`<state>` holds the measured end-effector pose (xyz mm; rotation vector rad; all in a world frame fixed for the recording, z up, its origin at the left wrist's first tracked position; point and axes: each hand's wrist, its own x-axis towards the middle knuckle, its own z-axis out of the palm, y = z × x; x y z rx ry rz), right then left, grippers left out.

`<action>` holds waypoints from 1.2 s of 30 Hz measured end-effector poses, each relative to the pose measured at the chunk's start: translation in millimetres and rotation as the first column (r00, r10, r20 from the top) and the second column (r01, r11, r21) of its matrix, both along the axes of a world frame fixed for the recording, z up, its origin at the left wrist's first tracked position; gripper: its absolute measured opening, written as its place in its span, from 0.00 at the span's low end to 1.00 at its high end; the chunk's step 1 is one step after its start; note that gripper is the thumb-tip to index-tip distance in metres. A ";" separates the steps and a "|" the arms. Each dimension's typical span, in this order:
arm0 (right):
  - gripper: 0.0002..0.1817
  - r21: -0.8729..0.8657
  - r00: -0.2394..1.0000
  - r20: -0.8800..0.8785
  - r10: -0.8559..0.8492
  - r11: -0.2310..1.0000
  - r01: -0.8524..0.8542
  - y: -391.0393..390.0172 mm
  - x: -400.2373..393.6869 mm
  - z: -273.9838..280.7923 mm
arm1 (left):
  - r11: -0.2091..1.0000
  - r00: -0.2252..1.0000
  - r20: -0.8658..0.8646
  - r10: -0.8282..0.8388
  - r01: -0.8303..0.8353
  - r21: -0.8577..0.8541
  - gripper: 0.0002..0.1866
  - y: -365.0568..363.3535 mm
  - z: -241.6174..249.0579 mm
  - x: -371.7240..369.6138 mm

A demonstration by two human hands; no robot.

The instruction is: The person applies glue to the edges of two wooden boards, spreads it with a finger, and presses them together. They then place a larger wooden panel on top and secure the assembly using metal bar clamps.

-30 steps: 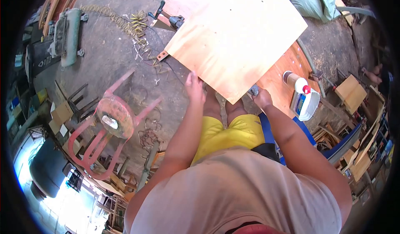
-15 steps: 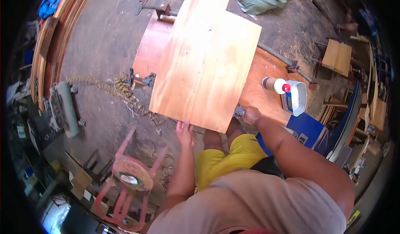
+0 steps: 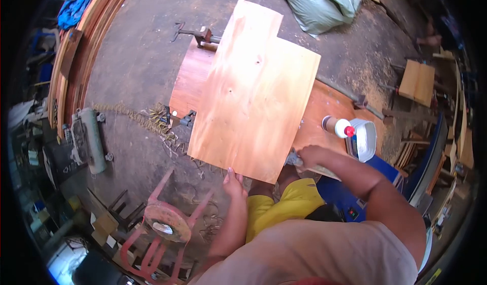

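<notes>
Since a moment before, the big plywood sheet (image 3: 253,94) had slid a bit farther away from the person, and the right hand (image 3: 307,156) had pulled in closer to the sheet's near corner. The left hand (image 3: 234,182) stayed at the near edge, fingers flat and open against the wood, not closed around it. The right hand was curled shut around a small grey tool (image 3: 292,159), right at the edge of the sheet. What kind of tool it was could not be told.

The sheet was thin, smooth and orange-brown, with a step cut out of its far right corner. It lay on top of a darker reddish board (image 3: 188,82) and covered most of it. A metal clamp (image 3: 195,32) stuck out at the far end, and another clamp (image 3: 178,118) sat at the left edge of the board.

To the right, on the bare part of the workbench (image 3: 324,107), stood a glue bottle (image 3: 339,127) with a red cap, just beside a white tub (image 3: 363,139).

Down on the rough, dusty grey floor, a red stool (image 3: 161,227) with spread legs stood near the person's left side. A curly yellow hose (image 3: 144,117) trailed across the floor to a grey air tank (image 3: 89,140). A lumpy green sack (image 3: 317,3) lay past the far end of the sheet. Long wooden strips (image 3: 81,46) leaned in a curve along the left.
</notes>
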<state>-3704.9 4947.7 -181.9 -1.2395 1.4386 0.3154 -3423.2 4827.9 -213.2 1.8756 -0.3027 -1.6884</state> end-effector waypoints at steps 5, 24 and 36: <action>0.19 -0.561 0.787 0.134 -0.602 0.609 0.561 -173.8 -147.2 37.3 | 0.999 0.998 0.061 -0.018 0.020 -0.031 0.10 6.2 -13.5 7.7; 0.49 -0.742 0.525 0.020 -0.851 0.340 0.578 -322.9 -269.9 -76.6 | 0.998 0.971 0.232 -0.060 0.052 0.041 0.10 -2.7 3.4 -1.5; 0.55 -0.680 0.640 0.110 -0.760 0.412 0.606 -312.9 -277.1 -64.9 | 0.983 0.964 0.203 -0.173 0.157 0.090 0.10 -2.4 -6.7 16.7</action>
